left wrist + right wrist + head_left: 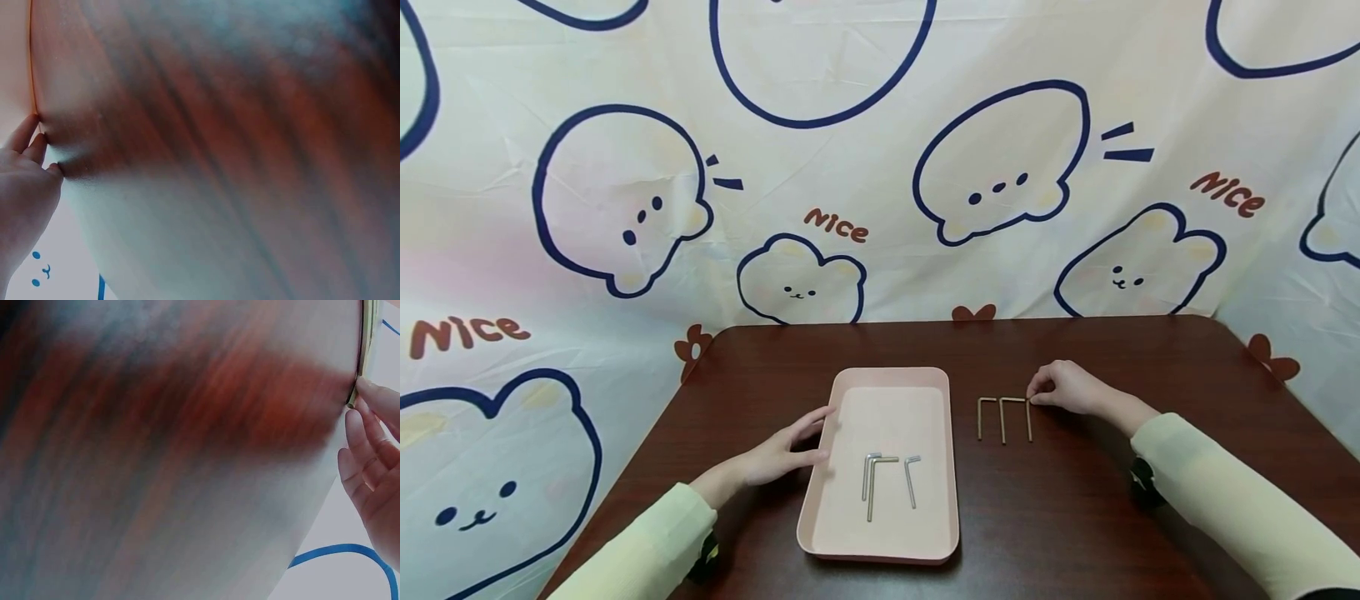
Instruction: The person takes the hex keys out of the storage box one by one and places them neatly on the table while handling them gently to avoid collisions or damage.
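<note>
Right grip (1071, 388) pinching one of three brass L-keys (1003, 423), left grip (775, 454), fingers apart, touching one tray (891, 417), three keys (872, 490) inside

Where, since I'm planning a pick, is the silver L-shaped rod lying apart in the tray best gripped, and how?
Pinch the silver rod midway along its long arm, probably from above: it looks flat on the tray, with bare surface on either side.

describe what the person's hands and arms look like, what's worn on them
The left hand and right hand wear no gloves. The left sleeve and right sleeve are long and pale yellow-green. A left dark object and a right dark object show below the cuffs, too unclear to identify.
</note>
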Demonstrator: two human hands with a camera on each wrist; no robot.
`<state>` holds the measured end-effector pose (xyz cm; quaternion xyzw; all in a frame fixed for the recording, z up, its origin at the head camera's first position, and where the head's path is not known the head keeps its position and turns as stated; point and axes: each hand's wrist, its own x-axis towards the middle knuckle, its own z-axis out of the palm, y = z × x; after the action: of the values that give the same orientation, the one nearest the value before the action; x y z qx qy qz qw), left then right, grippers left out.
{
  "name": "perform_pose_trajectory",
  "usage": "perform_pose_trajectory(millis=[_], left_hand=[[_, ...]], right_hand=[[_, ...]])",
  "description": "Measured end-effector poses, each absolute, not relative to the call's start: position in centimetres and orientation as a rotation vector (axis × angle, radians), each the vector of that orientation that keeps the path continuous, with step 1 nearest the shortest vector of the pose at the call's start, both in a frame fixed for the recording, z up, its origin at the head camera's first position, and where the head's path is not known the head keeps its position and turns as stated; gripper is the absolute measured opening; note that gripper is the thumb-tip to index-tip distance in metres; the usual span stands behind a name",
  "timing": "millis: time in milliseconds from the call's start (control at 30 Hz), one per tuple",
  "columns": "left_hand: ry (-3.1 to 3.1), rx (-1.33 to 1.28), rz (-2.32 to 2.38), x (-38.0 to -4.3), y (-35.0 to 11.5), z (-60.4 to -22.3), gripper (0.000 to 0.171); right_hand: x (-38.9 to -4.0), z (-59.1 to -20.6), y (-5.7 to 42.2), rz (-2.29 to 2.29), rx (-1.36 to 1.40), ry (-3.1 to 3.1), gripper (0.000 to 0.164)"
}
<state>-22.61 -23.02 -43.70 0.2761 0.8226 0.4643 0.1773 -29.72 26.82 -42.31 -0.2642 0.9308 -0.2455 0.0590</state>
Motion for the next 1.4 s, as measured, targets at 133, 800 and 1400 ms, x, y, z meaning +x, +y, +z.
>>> perform_pose_trajectory(millis=[133, 800, 1400], left_hand=[[2.336, 0.765, 1.302, -22.6, -22.9, -43.6, 0.071], [2.323, 0.768, 1.319, -22.5, -22.8, -43.5, 0.070], [2.339, 0.777, 1.305, -22.4, -22.9, -43.5, 0.069]], right_hand=[[-29.7, -41.9, 27.0, -0.767, -0.810, 2.832, 0.005], [-29.8, -38.0, 24.3, -0.798, -0.866, 2.839, 0.007], [-29.3, -35.8, 19.6, -0.775, -1.119, 2.792, 0.006]])
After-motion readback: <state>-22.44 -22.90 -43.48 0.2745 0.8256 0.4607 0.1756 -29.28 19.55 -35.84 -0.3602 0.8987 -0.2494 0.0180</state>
